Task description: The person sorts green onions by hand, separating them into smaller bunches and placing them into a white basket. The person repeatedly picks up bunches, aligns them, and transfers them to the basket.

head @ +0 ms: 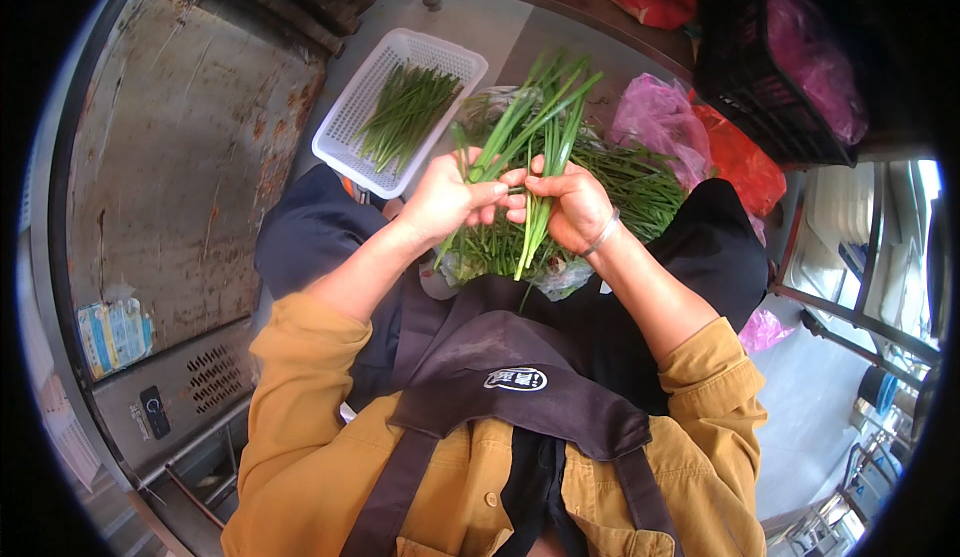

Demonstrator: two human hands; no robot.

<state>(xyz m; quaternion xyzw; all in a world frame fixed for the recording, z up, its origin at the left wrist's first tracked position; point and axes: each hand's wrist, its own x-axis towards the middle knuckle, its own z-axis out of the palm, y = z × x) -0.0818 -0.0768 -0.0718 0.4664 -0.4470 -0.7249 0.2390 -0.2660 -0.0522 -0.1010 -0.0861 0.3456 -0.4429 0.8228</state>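
Note:
Both hands are raised in front of me over a heap of long green stalks point(637, 189), which look like garlic chives. In my left hand point(454, 193) is a small bunch of the same stalks point(510, 125), its leafy ends pointing away from me. My right hand point(574, 204) pinches a second small bunch point(556, 144) between thumb and fingers, with pale cut ends hanging towards me. The fingertips of the two hands almost meet. Beyond my left hand, a white perforated plastic basket point(341, 136) holds a neat layer of green stalks point(411, 110).
A rusty metal cabinet point(187, 144) stands close on my left. Pink point(664, 125) and red plastic bags point(739, 159) lie past the heap to the right. Behind them is a black plastic crate point(780, 84). On the right is a metal rack point(847, 309).

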